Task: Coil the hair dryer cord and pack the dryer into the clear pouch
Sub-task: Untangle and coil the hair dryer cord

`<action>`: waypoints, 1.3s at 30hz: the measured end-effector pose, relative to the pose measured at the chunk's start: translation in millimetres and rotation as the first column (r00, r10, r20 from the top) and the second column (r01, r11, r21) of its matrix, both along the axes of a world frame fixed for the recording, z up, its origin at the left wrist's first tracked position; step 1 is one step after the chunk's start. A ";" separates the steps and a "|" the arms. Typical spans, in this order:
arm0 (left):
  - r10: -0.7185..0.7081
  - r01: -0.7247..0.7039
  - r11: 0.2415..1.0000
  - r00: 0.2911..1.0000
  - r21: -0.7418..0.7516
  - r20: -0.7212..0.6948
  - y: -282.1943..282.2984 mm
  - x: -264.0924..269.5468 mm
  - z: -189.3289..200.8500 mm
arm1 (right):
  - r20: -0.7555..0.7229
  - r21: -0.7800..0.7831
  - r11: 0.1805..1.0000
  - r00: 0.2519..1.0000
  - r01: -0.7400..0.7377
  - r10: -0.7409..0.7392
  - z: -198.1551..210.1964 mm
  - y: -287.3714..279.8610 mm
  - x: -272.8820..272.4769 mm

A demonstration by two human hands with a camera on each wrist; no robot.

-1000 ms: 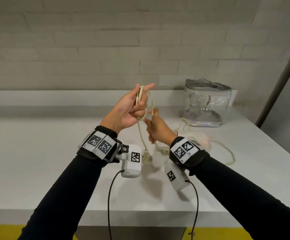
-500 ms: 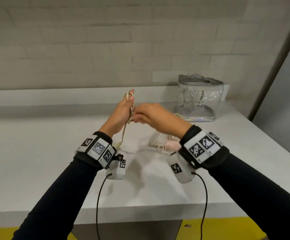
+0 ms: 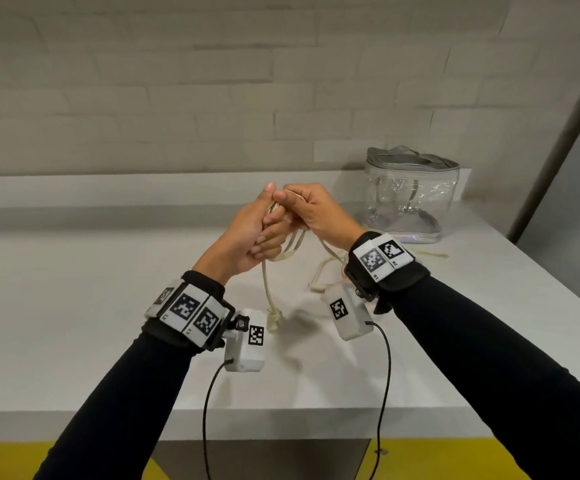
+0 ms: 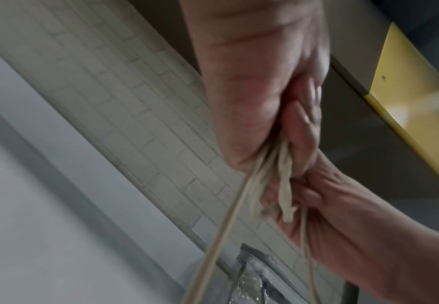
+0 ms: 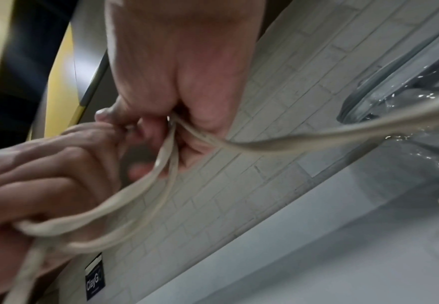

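Both hands meet above the middle of the white table (image 3: 73, 306). My left hand (image 3: 260, 226) grips several loops of the cream hair dryer cord (image 3: 292, 244) in its curled fingers. My right hand (image 3: 302, 209) pinches the same cord (image 5: 166, 156) at the top of the loops. One strand hangs down to the plug (image 3: 274, 318) just over the table. Another strand (image 5: 291, 142) runs off to the right. The dryer itself is hidden behind my right wrist. The clear pouch (image 3: 409, 199) with a grey zip top stands at the back right.
A brick wall with a low ledge (image 3: 108, 188) runs along the back of the table. A loose stretch of cord (image 3: 430, 253) lies on the table in front of the pouch. The table's front edge (image 3: 281, 420) is close to me, with yellow floor below.
The right hand has carried another turn of cord up to the left hand, and more loops now hang from the left fingers. The plug end has swung lower.
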State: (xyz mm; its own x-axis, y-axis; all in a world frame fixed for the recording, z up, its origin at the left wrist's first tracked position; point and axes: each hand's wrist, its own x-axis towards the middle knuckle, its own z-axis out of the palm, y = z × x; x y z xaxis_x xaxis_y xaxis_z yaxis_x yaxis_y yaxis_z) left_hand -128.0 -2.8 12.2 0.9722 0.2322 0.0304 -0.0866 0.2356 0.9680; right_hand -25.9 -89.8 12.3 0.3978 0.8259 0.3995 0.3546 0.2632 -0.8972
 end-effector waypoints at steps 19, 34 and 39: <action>0.202 -0.196 0.978 0.975 -0.064 0.096 9.0 9.0 17.3 | 0.820 -0.481 0.709 0.550 0.515 0.157 -65.1 -36.0 -25.4; 0.062 -0.068 0.918 0.998 0.390 0.028 -28.7 16.6 -12.2 | 0.385 -0.005 0.928 0.857 0.372 -0.342 2.5 -50.0 7.0; 0.026 -0.029 0.998 0.998 0.054 0.061 -32.2 12.7 -8.5 | 0.066 0.020 0.990 0.988 0.141 -0.142 5.1 -30.3 3.8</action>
